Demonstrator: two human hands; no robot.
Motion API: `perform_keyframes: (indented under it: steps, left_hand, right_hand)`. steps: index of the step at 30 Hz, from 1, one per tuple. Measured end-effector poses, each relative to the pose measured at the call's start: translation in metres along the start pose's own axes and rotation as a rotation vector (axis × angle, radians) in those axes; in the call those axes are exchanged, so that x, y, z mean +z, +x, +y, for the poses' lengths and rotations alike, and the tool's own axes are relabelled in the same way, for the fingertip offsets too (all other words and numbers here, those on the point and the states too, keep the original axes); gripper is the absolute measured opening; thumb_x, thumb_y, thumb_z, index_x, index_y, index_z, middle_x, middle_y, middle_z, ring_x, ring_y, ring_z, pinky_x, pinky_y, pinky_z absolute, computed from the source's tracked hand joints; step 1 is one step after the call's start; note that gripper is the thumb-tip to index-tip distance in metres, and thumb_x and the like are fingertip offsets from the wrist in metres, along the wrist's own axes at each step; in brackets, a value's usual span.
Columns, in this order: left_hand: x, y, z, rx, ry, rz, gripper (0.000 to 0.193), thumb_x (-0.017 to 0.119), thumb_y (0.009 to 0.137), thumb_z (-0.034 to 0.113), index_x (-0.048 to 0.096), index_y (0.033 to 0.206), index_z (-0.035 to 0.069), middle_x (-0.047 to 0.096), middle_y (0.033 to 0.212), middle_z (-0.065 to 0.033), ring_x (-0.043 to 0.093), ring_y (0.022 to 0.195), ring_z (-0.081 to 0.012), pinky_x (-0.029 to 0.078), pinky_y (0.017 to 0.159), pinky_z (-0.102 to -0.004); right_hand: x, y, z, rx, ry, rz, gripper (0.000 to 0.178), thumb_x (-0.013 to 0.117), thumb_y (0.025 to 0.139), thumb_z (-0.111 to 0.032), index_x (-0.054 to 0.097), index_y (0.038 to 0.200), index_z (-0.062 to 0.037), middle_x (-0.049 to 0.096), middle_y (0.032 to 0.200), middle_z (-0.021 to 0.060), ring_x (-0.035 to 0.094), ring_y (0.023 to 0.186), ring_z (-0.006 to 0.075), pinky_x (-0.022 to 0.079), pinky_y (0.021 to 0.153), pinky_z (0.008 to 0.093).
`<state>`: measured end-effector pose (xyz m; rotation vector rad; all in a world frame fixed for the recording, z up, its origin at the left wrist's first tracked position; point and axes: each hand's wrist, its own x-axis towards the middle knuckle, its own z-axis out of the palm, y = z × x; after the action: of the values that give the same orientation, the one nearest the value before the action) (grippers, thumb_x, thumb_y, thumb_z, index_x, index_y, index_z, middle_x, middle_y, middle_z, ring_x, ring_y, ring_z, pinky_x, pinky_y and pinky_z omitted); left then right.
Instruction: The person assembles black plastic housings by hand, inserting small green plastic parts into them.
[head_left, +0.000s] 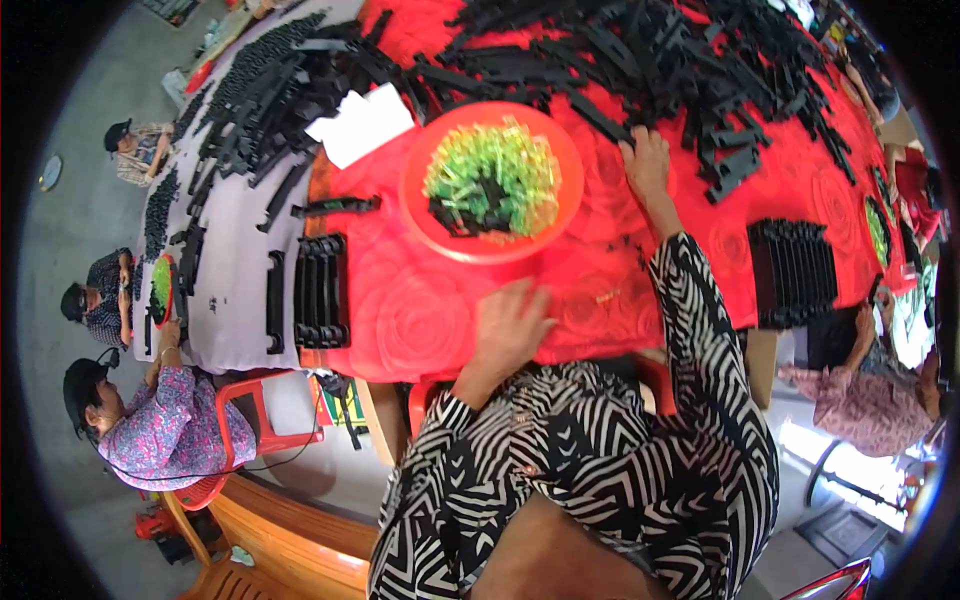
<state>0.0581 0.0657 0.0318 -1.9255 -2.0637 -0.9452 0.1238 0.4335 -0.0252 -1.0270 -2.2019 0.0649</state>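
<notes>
My right hand (pixel 648 170) reaches forward to the edge of a large pile of black plastic strips (pixel 640 60). Its fingers close on the end of one long black plastic strip (pixel 598 115) at the pile's near side. My left hand (pixel 508 325), slightly blurred, is over the red cloth near the table's front edge, its fingers apart and nothing seen in them. Between and beyond my hands stands a red bowl (pixel 413 215) holding small translucent yellow-green pieces (pixel 500 165) and several small black pieces (pixel 485 200).
A white paper (pixel 362 125) lies left of the bowl. Neat stacks of black strips stand on the left (pixel 321 292) and right (pixel 793 273) of the red tablecloth (pixel 400 320). Co-workers sit left (pixel 175 425) and right (pixel 860 405). A wooden bench (pixel 290 540) stands behind.
</notes>
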Motion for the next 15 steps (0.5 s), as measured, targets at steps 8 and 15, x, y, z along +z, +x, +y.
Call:
perform_keyframes:
  steps: [8, 15]
  left_hand:
    - [0.08, 0.023, 0.029, 0.49, -0.032, -0.425, 0.067, 0.062, 0.082, 0.035, 0.042, 0.137, 0.001, 0.039, 0.143, -0.0232, 0.034, 0.136, -0.0354, 0.027, 0.112, -0.0463]
    - [0.084, 0.027, 0.016, 0.057, 0.034, -0.285, 0.076, 0.062, 0.085, 0.043, 0.042, 0.132, -0.013, 0.032, 0.143, -0.033, 0.027, 0.138, -0.0438, 0.026, 0.113, -0.0466]
  right_hand:
    - [0.013, -0.011, -0.012, 0.048, 0.038, 0.063, 0.032, 0.066, 0.083, -0.028, 0.054, 0.107, -0.0111, 0.054, 0.1, 0.015, 0.052, 0.096, 0.0382, 0.043, 0.08, 0.051]
    - [0.009, -0.014, 0.002, 0.08, 0.268, 0.12, 0.023, 0.064, 0.086, -0.025, 0.059, 0.1, -0.0072, 0.06, 0.093, 0.0177, 0.055, 0.091, 0.0407, 0.045, 0.078, 0.0498]
